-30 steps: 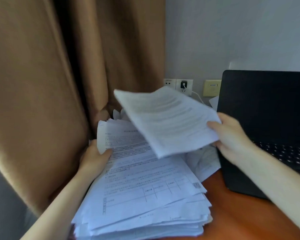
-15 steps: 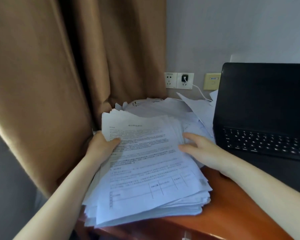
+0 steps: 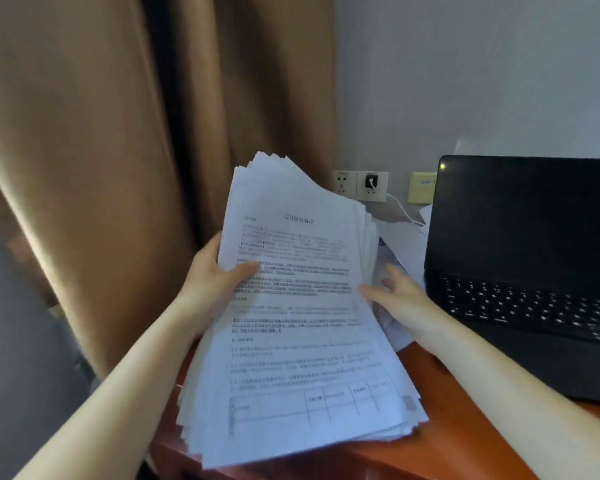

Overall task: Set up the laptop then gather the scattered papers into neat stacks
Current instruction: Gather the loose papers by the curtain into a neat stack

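Note:
A thick stack of printed white papers is tilted up off the desk, its near edge low by the desk corner and its far edge raised. My left hand grips the stack's left edge, thumb on the top sheet. My right hand holds the right edge, thumb on the top sheet, fingers behind. The black laptop stands open on the right, screen dark, a small light at its top left corner. A few loose sheets lie behind the stack, beside the laptop.
The reddish-brown wooden desk ends at its left corner under the stack. A brown curtain hangs close on the left. Wall sockets with a plugged charger and white cable sit behind the papers.
A second ago my right hand laid a sheaf on the pile. Since then both hands gripped the pile's sides and tipped the whole stack up from flat.

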### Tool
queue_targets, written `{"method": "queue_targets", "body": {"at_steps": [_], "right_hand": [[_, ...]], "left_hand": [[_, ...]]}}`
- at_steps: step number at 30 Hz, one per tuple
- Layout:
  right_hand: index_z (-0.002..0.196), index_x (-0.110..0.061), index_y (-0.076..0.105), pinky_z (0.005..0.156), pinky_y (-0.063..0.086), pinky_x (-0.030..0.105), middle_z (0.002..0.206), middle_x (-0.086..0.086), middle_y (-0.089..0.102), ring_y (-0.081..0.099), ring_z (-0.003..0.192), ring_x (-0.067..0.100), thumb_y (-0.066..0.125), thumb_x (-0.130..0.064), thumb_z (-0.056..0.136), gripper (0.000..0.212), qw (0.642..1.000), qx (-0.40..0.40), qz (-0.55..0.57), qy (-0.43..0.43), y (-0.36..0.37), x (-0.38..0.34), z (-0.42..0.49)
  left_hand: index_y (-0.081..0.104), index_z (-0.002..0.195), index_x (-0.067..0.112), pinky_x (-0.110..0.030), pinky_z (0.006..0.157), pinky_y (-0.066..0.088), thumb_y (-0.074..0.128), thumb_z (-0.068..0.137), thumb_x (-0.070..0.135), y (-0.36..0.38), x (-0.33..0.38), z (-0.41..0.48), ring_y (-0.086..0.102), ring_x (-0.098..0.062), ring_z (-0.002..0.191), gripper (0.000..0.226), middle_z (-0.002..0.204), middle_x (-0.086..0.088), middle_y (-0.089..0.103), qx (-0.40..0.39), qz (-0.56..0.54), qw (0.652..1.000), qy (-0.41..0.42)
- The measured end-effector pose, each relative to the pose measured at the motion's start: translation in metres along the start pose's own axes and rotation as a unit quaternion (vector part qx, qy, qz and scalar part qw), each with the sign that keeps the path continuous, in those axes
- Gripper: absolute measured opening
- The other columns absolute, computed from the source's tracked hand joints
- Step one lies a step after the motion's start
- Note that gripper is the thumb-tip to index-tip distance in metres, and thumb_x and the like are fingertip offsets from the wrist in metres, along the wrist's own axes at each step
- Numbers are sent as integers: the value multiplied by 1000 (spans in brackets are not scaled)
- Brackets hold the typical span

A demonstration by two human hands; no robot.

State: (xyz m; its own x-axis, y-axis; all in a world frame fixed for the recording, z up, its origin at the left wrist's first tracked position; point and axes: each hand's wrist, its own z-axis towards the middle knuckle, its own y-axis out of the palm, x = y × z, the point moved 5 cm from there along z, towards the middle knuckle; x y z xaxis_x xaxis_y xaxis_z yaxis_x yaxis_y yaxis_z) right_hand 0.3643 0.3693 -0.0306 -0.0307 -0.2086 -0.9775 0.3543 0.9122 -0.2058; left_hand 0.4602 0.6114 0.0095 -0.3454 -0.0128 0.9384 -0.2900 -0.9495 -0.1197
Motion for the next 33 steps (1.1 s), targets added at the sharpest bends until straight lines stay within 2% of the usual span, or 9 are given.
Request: {"method": "queue_targets", "body": {"at_steps": [3,6,9,12,17,21,25,29,33], "right_hand": [[138,-14,46,98,47,40,125,6,63,61,113,23,77,-36,69,78,988,-48,142,-26,-6,-29,11],[128,-12,53,89,54,39,116,8,67,65,105,22,64,-16,86,44,965,19,225,-135,-18,-79,12],[113,-18,55,76,57,28,106,2,69,68,95,15,59,-8,89,27,940,58,221,-252,-25,-129,3],[107,-26,53,72,55,19,101,-6,68,68,90,6,61,-9,87,27,931,75,171,-315,-25,-151,-9],[111,-21,53,69,58,26,101,2,69,70,89,14,66,-8,79,36,936,29,154,-314,-28,-141,-19],[111,-14,57,69,56,24,99,1,70,69,92,16,69,-16,69,44,925,36,162,-342,-36,-143,-18],[101,-14,64,67,56,26,93,0,73,70,90,18,75,-26,65,39,927,9,156,-340,-37,-142,-17],[105,-15,66,74,58,36,106,11,71,69,96,25,86,-44,52,64,934,-44,177,-306,-38,-146,-10],[95,-16,67,73,59,33,91,2,74,71,88,20,71,-13,76,19,946,-5,117,-302,-24,-162,-4]], "left_hand": [[56,103,33,-22,65,57,64,86,4,0,33,-5,71,-11,86,34,95,11,72,10,-33,997,76],[53,107,31,-18,66,55,63,87,6,3,70,-4,69,-6,88,34,95,16,71,36,-52,985,158],[51,116,26,-24,74,56,70,83,16,1,97,3,68,-9,97,40,107,8,69,90,-70,968,224],[47,120,24,-34,82,56,78,72,34,-4,106,11,65,-12,103,58,118,1,63,128,-89,959,238],[43,126,24,-23,74,56,76,59,47,-3,100,13,65,-8,99,79,116,2,62,97,-69,965,232],[48,125,14,-41,81,57,77,60,48,5,111,20,67,-19,101,78,115,-7,64,65,-70,966,238],[54,119,20,-25,71,56,75,59,48,13,119,21,68,-12,95,70,107,2,69,46,-60,966,247],[62,110,17,-23,65,56,81,64,38,8,123,25,70,-11,86,54,96,6,73,48,-88,970,223],[60,108,24,-21,67,55,79,71,30,22,135,20,70,-12,90,42,99,4,72,29,-65,964,255]]}}
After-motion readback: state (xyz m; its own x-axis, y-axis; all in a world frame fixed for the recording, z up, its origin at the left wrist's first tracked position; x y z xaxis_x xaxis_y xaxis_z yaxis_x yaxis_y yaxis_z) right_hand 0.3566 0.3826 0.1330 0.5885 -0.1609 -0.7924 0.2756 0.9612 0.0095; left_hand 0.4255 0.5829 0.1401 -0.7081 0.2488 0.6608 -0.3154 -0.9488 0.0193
